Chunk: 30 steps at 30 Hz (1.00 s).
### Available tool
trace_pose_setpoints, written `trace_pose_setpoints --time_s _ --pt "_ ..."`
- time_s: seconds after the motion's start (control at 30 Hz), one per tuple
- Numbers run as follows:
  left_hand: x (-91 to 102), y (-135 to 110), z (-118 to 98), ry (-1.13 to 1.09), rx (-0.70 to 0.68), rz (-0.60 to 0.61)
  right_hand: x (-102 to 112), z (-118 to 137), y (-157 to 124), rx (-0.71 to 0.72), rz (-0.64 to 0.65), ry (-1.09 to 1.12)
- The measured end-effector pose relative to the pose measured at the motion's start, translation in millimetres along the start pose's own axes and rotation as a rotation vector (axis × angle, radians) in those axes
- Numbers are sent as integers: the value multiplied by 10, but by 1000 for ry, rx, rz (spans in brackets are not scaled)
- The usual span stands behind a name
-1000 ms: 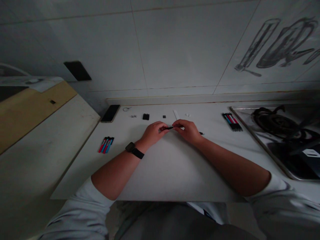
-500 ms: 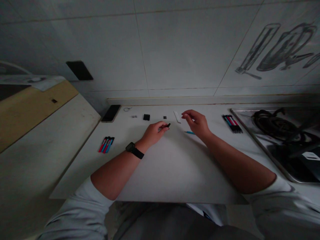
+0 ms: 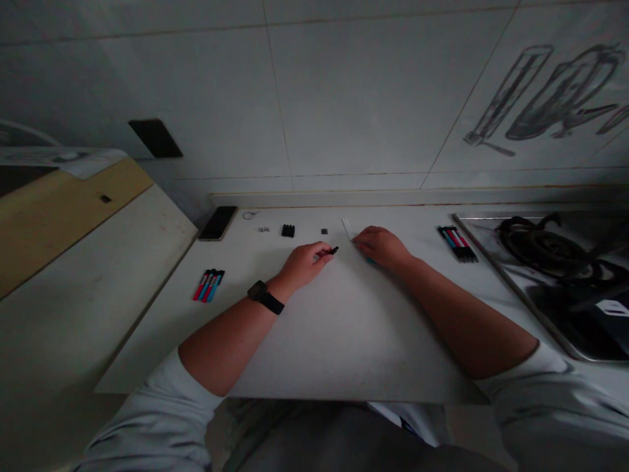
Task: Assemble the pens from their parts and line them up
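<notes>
My left hand (image 3: 303,261) pinches a short black pen part (image 3: 330,251) just above the white countertop (image 3: 339,328). A black watch (image 3: 264,296) is on that wrist. My right hand (image 3: 379,245) rests knuckles up on the counter, fingers curled beside a small white strip (image 3: 346,227); a bit of blue pen piece (image 3: 369,260) shows under it. What the fingers hold is hidden.
Along the back of the counter lie a phone (image 3: 217,223), a wire ring (image 3: 249,214), tiny springs (image 3: 264,229), black caps (image 3: 287,230) and a small black piece (image 3: 324,231). Pens lie at the left (image 3: 208,284) and right (image 3: 455,242). A gas stove (image 3: 555,262) fills the right side.
The hands pulled apart: the left kept the black part. The right set a blue piece down, lifted toward the white strip, then lowered onto the counter over the blue piece.
</notes>
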<state>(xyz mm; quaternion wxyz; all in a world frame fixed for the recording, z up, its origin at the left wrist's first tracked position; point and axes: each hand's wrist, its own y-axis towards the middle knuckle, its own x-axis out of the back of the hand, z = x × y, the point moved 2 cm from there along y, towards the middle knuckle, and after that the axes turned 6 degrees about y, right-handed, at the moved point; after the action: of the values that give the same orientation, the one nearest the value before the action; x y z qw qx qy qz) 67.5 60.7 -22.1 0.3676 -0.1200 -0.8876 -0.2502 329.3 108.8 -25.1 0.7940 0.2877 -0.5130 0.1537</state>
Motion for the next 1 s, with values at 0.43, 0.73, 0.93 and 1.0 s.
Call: trace_pose_setpoints --time_s 0.43,0.73,0.93,1.0 --pt "-7 -3 3 21 -9 16 23 34 -12 27 47 -24" --pt "2 4 -9 45 7 30 41 145 -30 37 65 -30" --pt "-7 -2 13 42 14 28 111 349 -67 56 85 -51" --pt "-10 -4 19 44 13 25 123 353 -62 52 67 -52"
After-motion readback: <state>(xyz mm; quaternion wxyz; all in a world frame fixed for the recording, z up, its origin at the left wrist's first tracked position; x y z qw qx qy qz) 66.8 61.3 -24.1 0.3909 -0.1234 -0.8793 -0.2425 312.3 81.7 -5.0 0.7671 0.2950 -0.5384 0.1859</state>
